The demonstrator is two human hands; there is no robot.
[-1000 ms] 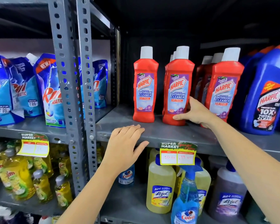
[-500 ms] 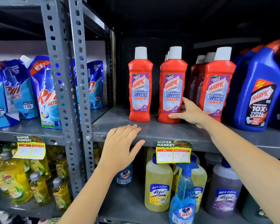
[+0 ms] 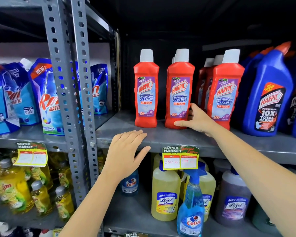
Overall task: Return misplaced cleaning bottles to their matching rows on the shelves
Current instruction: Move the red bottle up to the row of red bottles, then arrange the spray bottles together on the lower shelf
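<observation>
Right hand (image 3: 197,119) cupped around the base of the middle red Harpic bottle (image 3: 179,93), thumb across its lower front, fingers wrapped behind the right side, grasping it; bottle upright on the grey metal shelf (image 3: 161,136), standing a little back from the front lip. Left hand (image 3: 126,151) laid flat over the shelf's front edge, fingers released and spread, holding nothing. Left red bottle (image 3: 146,93) alone near the shelf's left end, a dark gap between it and the held one; bare shelf in front of both, open along the lip. Right red bottle (image 3: 225,96) just beside the right hand, more red ones lined up behind it; blue Harpic bottle (image 3: 270,93) close on its right, little room there. Perforated grey upright (image 3: 72,100) closing the left side, detergent pouches (image 3: 46,98) beyond it. Price tag (image 3: 180,159) hanging from the lip, over the blue spray bottle (image 3: 191,207) and the yellow bottle (image 3: 165,194) on the lower shelf.
</observation>
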